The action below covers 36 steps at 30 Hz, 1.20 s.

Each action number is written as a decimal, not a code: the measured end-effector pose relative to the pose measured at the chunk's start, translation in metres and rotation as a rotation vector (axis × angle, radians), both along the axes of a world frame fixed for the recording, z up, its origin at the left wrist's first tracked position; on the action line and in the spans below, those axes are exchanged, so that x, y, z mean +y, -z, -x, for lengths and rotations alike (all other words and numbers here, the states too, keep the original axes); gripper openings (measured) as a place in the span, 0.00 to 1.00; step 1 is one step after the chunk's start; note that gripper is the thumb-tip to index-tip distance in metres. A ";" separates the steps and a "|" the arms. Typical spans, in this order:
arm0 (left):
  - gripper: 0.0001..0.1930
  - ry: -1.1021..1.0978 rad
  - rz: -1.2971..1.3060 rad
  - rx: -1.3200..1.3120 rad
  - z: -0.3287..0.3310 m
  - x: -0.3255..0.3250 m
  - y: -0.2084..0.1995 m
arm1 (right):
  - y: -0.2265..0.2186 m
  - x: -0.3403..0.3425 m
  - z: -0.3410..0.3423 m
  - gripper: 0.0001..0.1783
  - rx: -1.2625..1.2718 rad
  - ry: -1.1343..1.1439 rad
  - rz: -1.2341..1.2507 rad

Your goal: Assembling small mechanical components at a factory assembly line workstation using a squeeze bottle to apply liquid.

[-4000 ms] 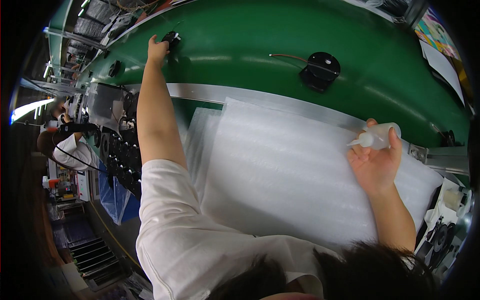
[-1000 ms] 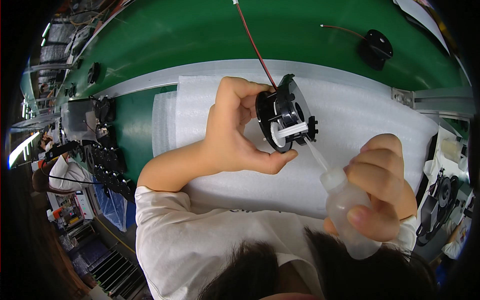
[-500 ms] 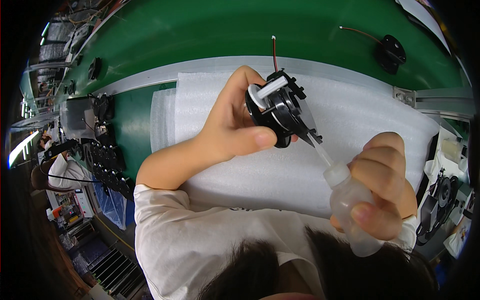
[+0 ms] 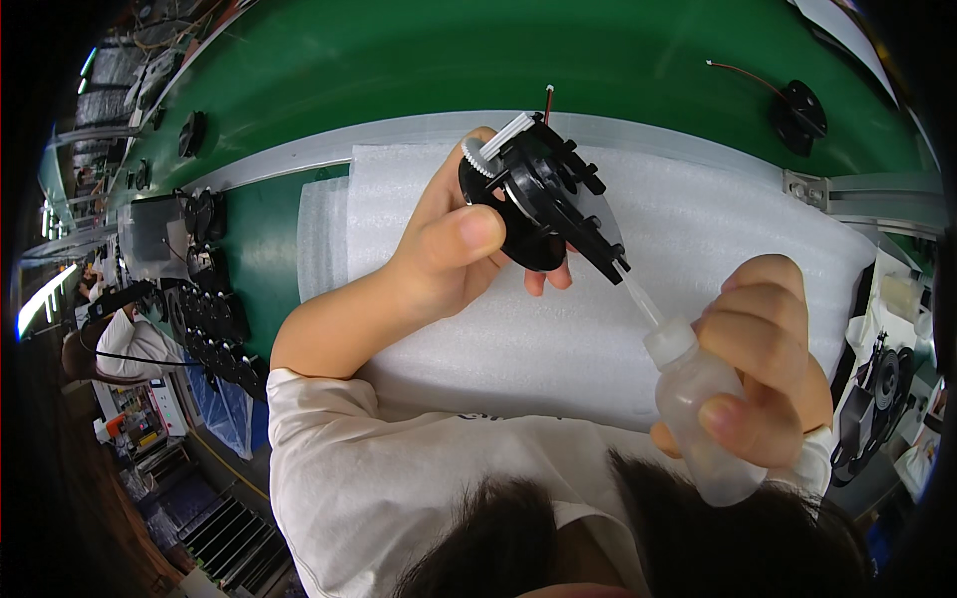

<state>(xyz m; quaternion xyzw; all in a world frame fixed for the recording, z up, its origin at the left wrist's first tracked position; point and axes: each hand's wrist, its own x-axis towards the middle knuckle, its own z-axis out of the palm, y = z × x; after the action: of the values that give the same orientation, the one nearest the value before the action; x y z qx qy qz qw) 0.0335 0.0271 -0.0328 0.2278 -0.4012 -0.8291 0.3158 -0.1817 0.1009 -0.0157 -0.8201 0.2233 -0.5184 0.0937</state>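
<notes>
My left hand [image 4: 434,259] is closed around a black plastic motor-like assembly [image 4: 546,199], held up over the foam sheet. It carries a toothed white gear [image 4: 475,157] and a white ribbed shaft [image 4: 510,135] on its upper left. A thin red wire [image 4: 548,105] with a white plug rises behind it. In my right hand [image 4: 763,344] is a translucent squeeze bottle [image 4: 698,409] with a white cap, tilted up to the left. Its narrow nozzle [image 4: 643,299] meets, or nearly meets, the lower right end of the assembly; contact is hard to tell.
White foam sheeting [image 4: 688,239] covers the work surface. Beyond a metal rail [image 4: 419,128], a black part [image 4: 799,118] with a wire lies on the green belt [image 4: 429,60]. Several black parts [image 4: 214,309] stand at left. More black parts [image 4: 882,394] lie at right.
The assembly has turned and shifted slightly up and left in my left hand, whose thumb has moved up. The black part on the belt has moved right. My right hand is almost still.
</notes>
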 end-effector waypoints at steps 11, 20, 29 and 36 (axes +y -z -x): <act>0.23 -0.824 0.199 -0.183 -0.012 -0.069 0.019 | 0.035 -0.038 -0.007 0.14 -1.086 -0.302 -1.166; 0.29 -0.721 0.211 -0.417 -0.069 -0.110 0.030 | 0.058 -0.062 -0.016 0.13 -1.252 -0.404 -1.422; 0.04 -0.030 0.518 -0.497 -0.034 -0.053 0.011 | 0.059 -0.065 -0.005 0.18 -1.275 -0.510 -1.413; 0.11 0.866 0.158 -0.386 -0.006 -0.027 0.022 | 0.053 -0.069 -0.012 0.31 -1.284 -0.419 -1.402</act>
<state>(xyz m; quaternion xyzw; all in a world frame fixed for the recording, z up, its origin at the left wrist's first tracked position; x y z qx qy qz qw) 0.0391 -0.0004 -0.0551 0.1648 -0.5725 -0.7938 -0.1223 -0.1701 0.0319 -0.0686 -0.1625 0.2373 -0.5893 0.7550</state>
